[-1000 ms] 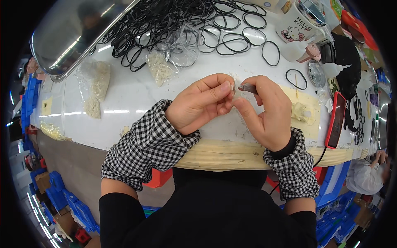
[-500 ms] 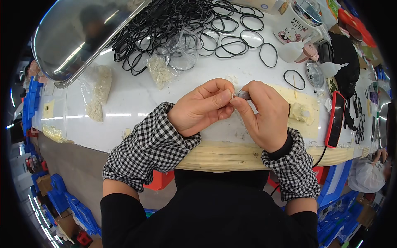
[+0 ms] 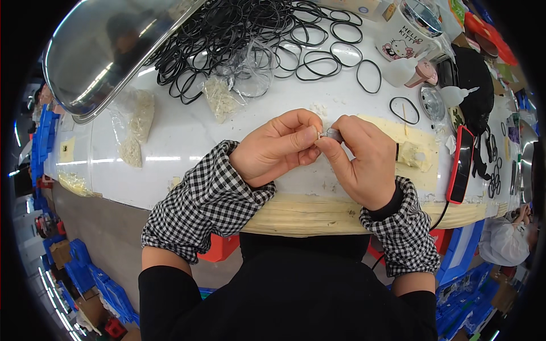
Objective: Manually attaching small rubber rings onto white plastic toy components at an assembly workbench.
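Small pale piece — too tiny to make out fully — sits pinched between the thumb and fingers of the left hand, above the white table. The right hand grips a grey tool just beside it; black bands lie heaped beyond.

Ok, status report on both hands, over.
Left hand pinching small pale piece. Right hand gripping small grey object, close to it. Black bands heaped beyond, clear of both hands.

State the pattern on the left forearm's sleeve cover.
The sleeve cover is black-and-white checked, best seen in the head view.
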Demonstrator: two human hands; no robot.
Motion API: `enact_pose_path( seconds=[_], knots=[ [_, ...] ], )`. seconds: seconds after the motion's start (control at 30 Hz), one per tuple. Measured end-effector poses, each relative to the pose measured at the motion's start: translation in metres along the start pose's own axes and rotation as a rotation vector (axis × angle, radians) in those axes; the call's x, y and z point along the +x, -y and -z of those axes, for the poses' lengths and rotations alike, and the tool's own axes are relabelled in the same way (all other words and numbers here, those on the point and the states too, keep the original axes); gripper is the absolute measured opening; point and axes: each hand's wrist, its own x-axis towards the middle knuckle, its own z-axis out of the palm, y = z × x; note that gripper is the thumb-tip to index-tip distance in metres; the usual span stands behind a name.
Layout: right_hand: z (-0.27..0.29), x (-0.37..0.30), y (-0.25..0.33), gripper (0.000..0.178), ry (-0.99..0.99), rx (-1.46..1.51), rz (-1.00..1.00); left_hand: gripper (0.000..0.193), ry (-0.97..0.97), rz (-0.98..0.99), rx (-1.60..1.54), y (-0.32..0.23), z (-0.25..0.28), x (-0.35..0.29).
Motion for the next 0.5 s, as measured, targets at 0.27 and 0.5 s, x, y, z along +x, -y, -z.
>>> enact_pose_path(
  seconds=[0.27,0.5],
  knots=[
    [0.0002,-0.0002,-0.0029,0.029,-0.016,0.008,0.041,0.01,0.026,0.001,0.009,-0.0001,0.0008,0.0012],
    [0.0024,-0.0001,-0.0014,0.029,0.002,-0.011,0.055,0.01,-0.003,0.011,0.021,-0.0002,-0.0025,0.0]
  ],
)
